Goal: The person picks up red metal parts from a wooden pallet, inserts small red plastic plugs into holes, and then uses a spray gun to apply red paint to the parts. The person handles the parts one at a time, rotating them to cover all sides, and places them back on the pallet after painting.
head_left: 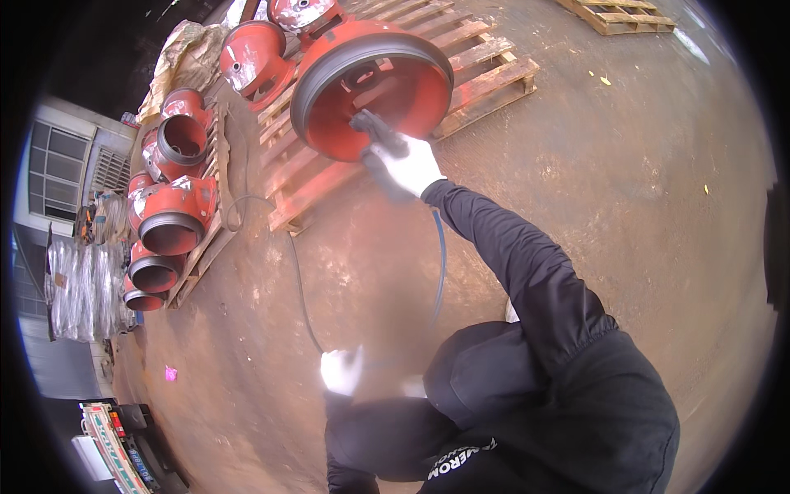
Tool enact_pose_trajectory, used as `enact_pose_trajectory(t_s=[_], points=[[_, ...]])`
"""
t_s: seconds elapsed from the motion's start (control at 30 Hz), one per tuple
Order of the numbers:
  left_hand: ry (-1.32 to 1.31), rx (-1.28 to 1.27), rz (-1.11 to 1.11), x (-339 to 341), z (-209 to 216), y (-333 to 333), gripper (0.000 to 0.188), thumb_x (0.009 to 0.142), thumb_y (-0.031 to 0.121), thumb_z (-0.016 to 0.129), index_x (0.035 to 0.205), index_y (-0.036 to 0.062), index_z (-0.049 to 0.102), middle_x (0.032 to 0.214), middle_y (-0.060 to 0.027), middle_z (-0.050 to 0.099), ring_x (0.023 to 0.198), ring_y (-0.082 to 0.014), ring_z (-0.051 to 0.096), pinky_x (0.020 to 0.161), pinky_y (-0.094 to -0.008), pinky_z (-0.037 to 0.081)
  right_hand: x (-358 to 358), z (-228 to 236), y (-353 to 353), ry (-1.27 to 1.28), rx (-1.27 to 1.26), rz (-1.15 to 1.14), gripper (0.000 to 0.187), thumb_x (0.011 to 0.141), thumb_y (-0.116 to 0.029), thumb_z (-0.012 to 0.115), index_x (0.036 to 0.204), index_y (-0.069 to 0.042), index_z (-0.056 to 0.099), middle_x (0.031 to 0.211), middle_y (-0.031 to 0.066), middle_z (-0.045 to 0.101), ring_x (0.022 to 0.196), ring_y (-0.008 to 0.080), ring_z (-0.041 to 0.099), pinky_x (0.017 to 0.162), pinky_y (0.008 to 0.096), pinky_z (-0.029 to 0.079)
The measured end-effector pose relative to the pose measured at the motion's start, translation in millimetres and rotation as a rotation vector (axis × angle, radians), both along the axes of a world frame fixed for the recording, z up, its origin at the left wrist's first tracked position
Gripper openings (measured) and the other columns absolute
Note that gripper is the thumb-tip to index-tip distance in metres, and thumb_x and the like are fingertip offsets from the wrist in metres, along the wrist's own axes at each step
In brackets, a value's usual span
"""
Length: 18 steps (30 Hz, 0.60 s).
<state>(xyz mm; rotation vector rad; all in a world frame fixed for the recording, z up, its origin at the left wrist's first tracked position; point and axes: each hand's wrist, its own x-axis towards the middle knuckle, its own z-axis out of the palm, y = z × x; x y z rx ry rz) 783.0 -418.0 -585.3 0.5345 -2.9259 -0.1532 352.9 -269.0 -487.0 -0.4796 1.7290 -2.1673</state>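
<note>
A large red casting with a grey machined rim faces me from the pallet, its round opening towards me. At the lower part of that opening is my right hand, white-gloved and closed around a dark hand tool. Blur hides the tool's exact kind. Below it hangs a blue hose. My left hand, also in a white glove, is low by my knee. A thin dark hose runs into its closed fingers, where glare washes out the detail.
Under the large casting lies a wooden pallet, with another red casting at its left. Several red pipe-like castings fill a second pallet at left. Wrapped bundles stand beyond. A further pallet lies far right.
</note>
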Motion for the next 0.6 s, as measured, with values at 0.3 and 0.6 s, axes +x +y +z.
enact_pose_trajectory(t_s=[0.3,0.6], points=[[-0.036,0.004,0.023,7,9,-5,0.049,0.089,0.029,0.077,0.05,0.0109,0.055,0.053,-0.0124,0.056,0.056,-0.034,0.057,0.063,-0.0449,0.042,-22,-32,-28,0.25,0.385,-0.227,0.028,0.101,-0.026,0.065,0.119,-0.007,0.073,0.095,0.0149,0.075,0.084,0.0319,0.071,0.08,0.0418,0.056],[-0.223,-0.014,0.025,-11,63,-40,0.051,0.093,0.04,0.07,0.052,0.0092,0.067,0.055,-0.0122,0.062,0.058,-0.0332,0.063,0.071,-0.0433,0.046,-4,-7,-4,0.317,0.393,-0.096,0.039,0.099,-0.037,0.07,0.117,-0.003,0.072,0.103,0.022,0.076,0.101,0.0401,0.072,0.086,0.0438,0.055]])
